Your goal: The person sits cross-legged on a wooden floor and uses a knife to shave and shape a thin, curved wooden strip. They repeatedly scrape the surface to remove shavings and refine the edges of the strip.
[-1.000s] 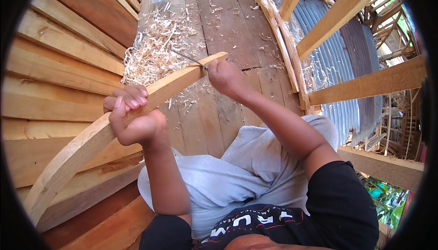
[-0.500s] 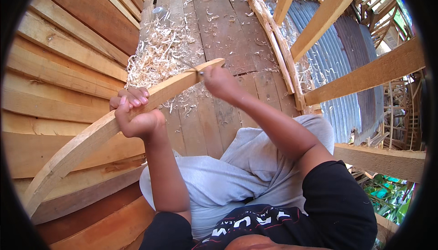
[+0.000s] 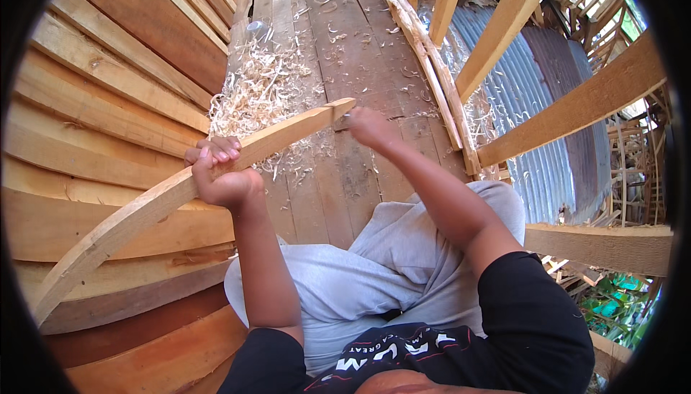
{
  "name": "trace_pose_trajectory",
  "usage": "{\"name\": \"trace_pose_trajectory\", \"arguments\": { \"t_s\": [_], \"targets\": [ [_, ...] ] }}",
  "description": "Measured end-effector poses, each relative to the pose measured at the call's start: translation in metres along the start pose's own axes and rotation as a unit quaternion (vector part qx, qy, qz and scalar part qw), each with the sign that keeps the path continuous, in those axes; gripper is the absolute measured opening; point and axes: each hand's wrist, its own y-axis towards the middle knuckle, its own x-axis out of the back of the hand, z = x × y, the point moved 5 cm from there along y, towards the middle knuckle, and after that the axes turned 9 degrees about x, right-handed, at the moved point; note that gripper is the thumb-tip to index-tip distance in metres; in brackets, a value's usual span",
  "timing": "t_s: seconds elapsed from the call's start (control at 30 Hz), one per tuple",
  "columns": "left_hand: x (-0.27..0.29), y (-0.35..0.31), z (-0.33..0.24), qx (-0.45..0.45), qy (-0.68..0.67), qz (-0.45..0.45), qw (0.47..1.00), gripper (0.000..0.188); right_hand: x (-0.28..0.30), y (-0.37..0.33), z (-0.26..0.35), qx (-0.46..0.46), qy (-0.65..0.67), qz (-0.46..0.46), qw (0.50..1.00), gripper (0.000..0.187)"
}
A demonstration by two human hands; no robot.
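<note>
A long pale wooden strip (image 3: 295, 132) runs slantwise from the lower left to its narrowed end at the middle. My left hand (image 3: 229, 177) is closed round it, fingers over the top edge and the palm underneath. At the narrowed end, my right hand (image 3: 371, 128) is closed on the handle of a small knife (image 3: 342, 122), which is mostly hidden by the fist. The visible bit of grey blade lies against or just beside the wood. I sit with grey trousers (image 3: 324, 279) folded beneath my arms.
Curled wood shavings (image 3: 255, 95) heap on the plank floor (image 3: 360, 56), near a small clear cup (image 3: 256, 30). Stacked boards (image 3: 108, 99) form the left side. Rough poles (image 3: 425, 48) and slanted timber posts (image 3: 576, 113) edge the right, with corrugated metal sheets (image 3: 525, 106) beyond.
My right hand with the knife has moved slightly right and down, towards the tip of the strip. The left hand keeps its grip, and the view has shifted a little.
</note>
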Motion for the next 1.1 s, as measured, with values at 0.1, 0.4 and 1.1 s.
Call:
{"name": "trace_pose_trajectory", "arguments": {
  "t_s": [0.1,0.4,1.1],
  "targets": [
    [-0.003,-0.005,0.004,0.009,-0.001,-0.014,1.0,0.014,0.014,-0.002,0.04,0.008,0.068,-0.023,0.997,0.045],
    [-0.005,-0.004,0.005,0.01,-0.014,-0.012,1.0,0.013,0.02,-0.015,0.048,0.002,0.02,-0.124,0.992,0.055],
    [-0.011,-0.004,0.006,-0.001,-0.02,0.01,1.0,0.016,0.008,0.008,-0.014,0.084,-0.07,-0.056,0.992,0.05]
  ]
}}
